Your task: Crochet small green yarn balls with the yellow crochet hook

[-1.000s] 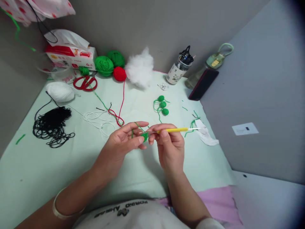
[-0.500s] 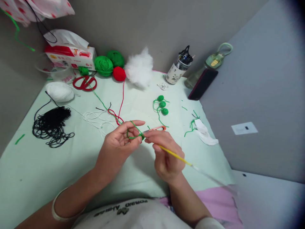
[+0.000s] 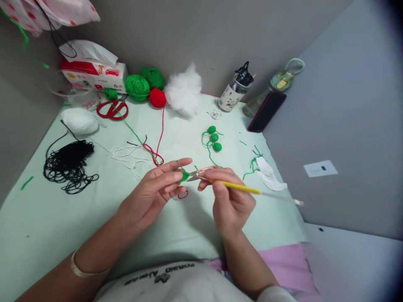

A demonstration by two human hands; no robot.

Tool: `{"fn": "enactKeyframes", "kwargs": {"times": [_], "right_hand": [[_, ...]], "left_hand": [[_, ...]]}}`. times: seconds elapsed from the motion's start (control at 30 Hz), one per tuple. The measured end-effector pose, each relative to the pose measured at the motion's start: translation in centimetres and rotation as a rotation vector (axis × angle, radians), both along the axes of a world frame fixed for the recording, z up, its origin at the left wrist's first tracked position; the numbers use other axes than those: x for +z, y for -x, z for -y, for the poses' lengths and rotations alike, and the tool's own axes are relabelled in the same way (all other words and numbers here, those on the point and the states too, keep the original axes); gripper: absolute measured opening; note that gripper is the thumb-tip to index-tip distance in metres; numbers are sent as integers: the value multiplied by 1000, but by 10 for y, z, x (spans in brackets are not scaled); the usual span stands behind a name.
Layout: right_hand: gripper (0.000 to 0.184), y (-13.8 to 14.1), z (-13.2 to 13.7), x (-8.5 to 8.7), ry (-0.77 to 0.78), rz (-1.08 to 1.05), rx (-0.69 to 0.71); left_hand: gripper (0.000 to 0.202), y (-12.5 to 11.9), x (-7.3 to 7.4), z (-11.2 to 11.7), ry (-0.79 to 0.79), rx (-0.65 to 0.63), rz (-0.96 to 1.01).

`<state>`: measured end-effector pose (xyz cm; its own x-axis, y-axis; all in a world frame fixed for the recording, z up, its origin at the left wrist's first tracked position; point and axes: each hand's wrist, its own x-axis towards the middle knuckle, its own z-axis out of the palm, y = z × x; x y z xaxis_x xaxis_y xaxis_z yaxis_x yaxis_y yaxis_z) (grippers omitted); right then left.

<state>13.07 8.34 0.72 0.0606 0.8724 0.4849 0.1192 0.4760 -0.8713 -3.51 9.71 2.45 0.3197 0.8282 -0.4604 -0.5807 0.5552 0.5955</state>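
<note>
My left hand (image 3: 154, 186) pinches a small green crocheted piece (image 3: 184, 176) between thumb and fingers, and a strand of green yarn passes over its raised index finger. In my right hand (image 3: 234, 203) is a yellow-handled crochet hook (image 3: 241, 186), its thin tip pointing left toward the piece. The hook's tip is too fine to tell whether it sits in a stitch. Small scissors with an orange handle (image 3: 208, 168) lie behind the right fingers, partly hidden. A little red loop (image 3: 183, 195) shows just below the left fingertips.
Three green crocheted balls (image 3: 214, 137) lie ahead. Green yarn balls (image 3: 137, 87), a red yarn ball (image 3: 157, 97), white stuffing (image 3: 185, 90) and red-handled scissors (image 3: 112, 110) stand farther back. Black yarn (image 3: 71, 163) lies left; a phone (image 3: 267, 111) leans against a bottle (image 3: 256, 100) at right.
My right hand has drawn back slightly to the right with the hook. The left thumb and fingers have turned over the green piece, which now shows more, along with the red loop.
</note>
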Motion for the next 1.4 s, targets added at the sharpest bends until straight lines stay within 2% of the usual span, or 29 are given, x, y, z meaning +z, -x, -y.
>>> {"fn": "enactKeyframes", "kwargs": {"times": [0.07,0.13,0.23,0.33,0.43,0.5,0.57,0.63,0.7,0.77,0.93,1.07,1.17,1.27,1.4], "right_hand": [[19,1,-4,3,146,-182,62],[17,4,-7,5,189,-228,114],[16,8,-7,3,114,-144,74],[27,8,-3,-3,20,17,32],[36,5,0,-8,-106,273,11],[36,1,-1,-9,-132,308,-13],[27,-1,-4,-6,-55,175,-43],[17,-2,-8,-3,87,-39,-27],[14,-1,-12,-2,213,-226,54],[13,0,-14,-2,264,-317,124],[13,2,-13,-2,275,-318,146],[13,-1,-13,0,302,-349,104],[14,-3,-15,3,307,-413,74],[17,-2,-16,3,374,-454,127],[17,2,-15,-2,364,-389,176]], "left_hand": [[30,-1,0,1,-77,15,-68],[31,-3,-1,3,-148,23,-139],[33,-8,-2,6,-194,42,-200],[37,-11,-2,7,-193,83,-204],[38,-12,-4,5,-109,58,-87],[32,-10,-6,3,-28,21,15],[26,-8,-8,1,17,21,75],[22,-6,-8,0,11,49,68],[22,-6,-7,0,-34,67,1],[22,-8,-5,1,-89,89,-102],[23,-8,-3,3,-146,114,-245],[24,-6,-2,3,-138,85,-223],[14,-7,-2,2,-144,68,-175],[9,-10,-3,4,-163,48,-165],[20,-14,-6,8,-238,43,-170]]}}
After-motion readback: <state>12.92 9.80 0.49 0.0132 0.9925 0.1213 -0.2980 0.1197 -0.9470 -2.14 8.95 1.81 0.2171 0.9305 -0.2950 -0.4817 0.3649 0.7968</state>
